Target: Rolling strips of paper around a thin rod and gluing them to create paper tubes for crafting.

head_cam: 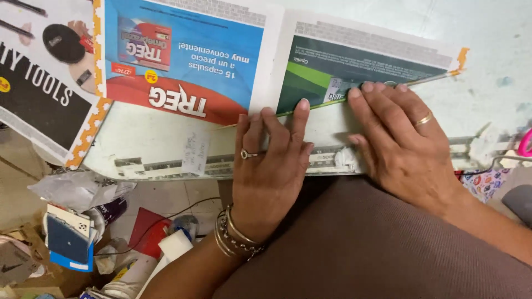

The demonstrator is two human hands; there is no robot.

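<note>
On the pale surface (pixel 487 61), both hands press flat, fingers spread, rolling a green magazine page (pixel 354 69) around a thin stick (pixel 426 79); left hand (pixel 269 160), right hand (pixel 402 138). Even, steady pressure would likely keep the roll tight.

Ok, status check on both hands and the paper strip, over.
Left hand flat, fingertips on rolled green paper edge. Right hand flat, fingers pressing the same roll around a thin stick. Blue-and-red magazine page alongside, nothing obstructing.
</note>
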